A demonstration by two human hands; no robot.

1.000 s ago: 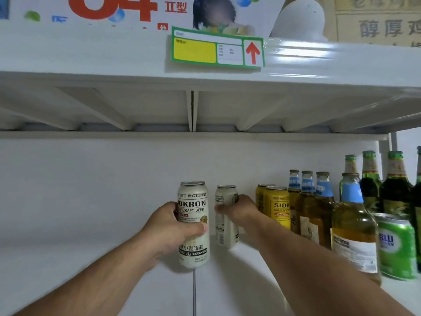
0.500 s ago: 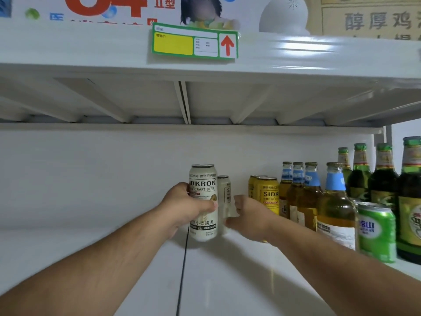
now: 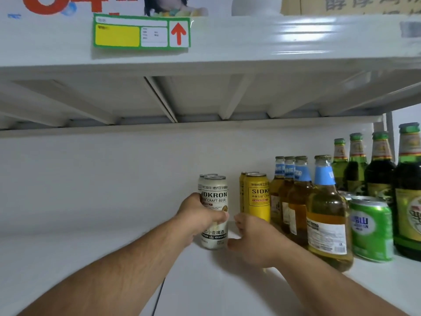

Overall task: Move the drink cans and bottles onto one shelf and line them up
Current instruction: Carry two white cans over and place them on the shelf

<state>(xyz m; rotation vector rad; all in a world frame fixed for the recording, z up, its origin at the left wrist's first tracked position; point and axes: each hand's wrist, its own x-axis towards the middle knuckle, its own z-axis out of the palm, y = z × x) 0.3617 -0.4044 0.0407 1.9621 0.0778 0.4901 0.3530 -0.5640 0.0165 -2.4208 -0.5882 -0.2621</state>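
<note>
My left hand (image 3: 199, 218) grips a white SIDKRON craft beer can (image 3: 214, 199), which stands upright on the white shelf (image 3: 68, 258). A second white can (image 3: 202, 180) stands directly behind it, mostly hidden. My right hand (image 3: 255, 240) hovers just right of the front can, fingers loosely curled, holding nothing. To the right stand two yellow cans (image 3: 257, 197), a row of amber bottles with blue neck labels (image 3: 325, 210), a green can (image 3: 371, 229) and several green bottles (image 3: 380, 165).
The shelf above (image 3: 250, 49) hangs low overhead and carries a yellow and green price tag (image 3: 141, 33). A white back wall (image 3: 91, 174) closes the shelf. The drinks fill the right end of the shelf.
My left hand has set its white can in front of the other white can, lining them up. My right hand has let go of the rear can and drawn back towards me.
</note>
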